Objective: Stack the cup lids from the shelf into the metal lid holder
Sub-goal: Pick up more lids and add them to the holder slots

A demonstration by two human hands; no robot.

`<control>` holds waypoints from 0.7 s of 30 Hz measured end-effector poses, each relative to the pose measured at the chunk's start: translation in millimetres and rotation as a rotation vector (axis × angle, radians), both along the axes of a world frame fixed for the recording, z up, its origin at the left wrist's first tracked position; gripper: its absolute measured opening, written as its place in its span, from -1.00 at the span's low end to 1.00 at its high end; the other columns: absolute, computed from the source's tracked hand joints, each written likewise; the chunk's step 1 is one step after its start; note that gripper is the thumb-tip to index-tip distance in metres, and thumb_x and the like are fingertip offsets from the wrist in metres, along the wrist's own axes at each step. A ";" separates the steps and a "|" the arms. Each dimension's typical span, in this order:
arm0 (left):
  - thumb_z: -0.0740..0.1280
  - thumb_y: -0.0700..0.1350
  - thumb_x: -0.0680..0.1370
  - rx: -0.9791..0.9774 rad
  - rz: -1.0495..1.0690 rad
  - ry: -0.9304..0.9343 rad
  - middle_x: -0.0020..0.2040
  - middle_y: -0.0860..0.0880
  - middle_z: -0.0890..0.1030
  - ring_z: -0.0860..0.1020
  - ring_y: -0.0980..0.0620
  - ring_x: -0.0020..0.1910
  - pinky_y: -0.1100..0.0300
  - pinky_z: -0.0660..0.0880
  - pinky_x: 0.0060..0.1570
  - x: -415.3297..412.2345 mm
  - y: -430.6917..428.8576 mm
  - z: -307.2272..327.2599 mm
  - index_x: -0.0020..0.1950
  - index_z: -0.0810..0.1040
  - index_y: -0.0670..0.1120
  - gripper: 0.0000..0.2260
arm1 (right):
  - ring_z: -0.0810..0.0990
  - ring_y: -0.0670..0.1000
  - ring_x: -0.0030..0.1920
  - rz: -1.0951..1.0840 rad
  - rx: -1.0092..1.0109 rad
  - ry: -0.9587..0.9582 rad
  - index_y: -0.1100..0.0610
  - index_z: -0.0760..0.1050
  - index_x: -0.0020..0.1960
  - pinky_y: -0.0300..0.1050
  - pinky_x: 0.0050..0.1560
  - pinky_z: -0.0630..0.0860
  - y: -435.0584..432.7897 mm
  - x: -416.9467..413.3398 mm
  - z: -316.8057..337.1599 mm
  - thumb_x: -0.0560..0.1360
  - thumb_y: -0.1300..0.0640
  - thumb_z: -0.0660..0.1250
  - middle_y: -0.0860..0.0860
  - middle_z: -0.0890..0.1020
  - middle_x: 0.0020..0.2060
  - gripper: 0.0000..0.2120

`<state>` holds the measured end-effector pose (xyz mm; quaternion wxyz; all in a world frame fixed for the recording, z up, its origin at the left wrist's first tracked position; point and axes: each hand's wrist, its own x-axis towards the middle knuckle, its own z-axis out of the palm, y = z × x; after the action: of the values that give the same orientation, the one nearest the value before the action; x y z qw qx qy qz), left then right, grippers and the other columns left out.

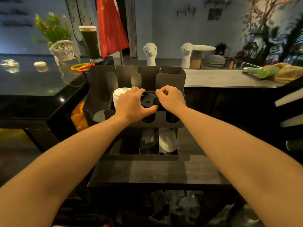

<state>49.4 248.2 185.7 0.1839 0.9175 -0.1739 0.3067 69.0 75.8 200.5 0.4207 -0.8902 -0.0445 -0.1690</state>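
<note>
Held between both hands: a black cup lid (148,100), just above the third slot from the left of the metal lid holder (170,74). Left hand (131,104) gripping its left rim, thumb curled along the near edge. Right hand (170,97) pinching the far right rim with the fingertips. Round, so no long axis; lying nearly flat, top face up, tipped slightly toward the near side. Slot straight below the grip, both hands equally close. White lids (118,94) stacked in the slot just left.
</note>
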 end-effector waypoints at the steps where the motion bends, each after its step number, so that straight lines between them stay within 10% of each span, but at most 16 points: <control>1: 0.36 0.38 0.42 0.043 0.058 0.012 0.13 -0.05 0.60 0.52 -0.02 0.06 0.19 0.38 -0.03 6.7 -0.1 5.8 0.24 0.57 -0.07 -0.39 | 0.54 -0.09 -0.15 -0.006 -0.047 -0.013 0.03 0.57 0.05 -0.18 -0.21 0.44 -2.0 3.5 1.1 0.61 -0.04 0.25 -0.08 0.60 -0.17 -0.82; 21: 0.01 0.45 0.53 0.566 0.372 0.234 0.32 -0.13 0.46 0.32 -0.16 0.34 -0.07 0.28 0.28 59.3 -18.4 9.2 0.21 0.61 -0.06 -0.30 | 0.56 0.01 -0.16 0.086 -0.467 0.007 0.02 0.59 0.03 -0.11 -0.23 0.42 -1.7 62.7 1.2 0.62 0.04 0.26 -0.02 0.58 -0.16 -0.86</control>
<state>108.7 229.7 194.9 -0.1180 0.9770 -0.0595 0.1675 131.7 74.1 201.7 0.2104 -0.9612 -0.1189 -0.1331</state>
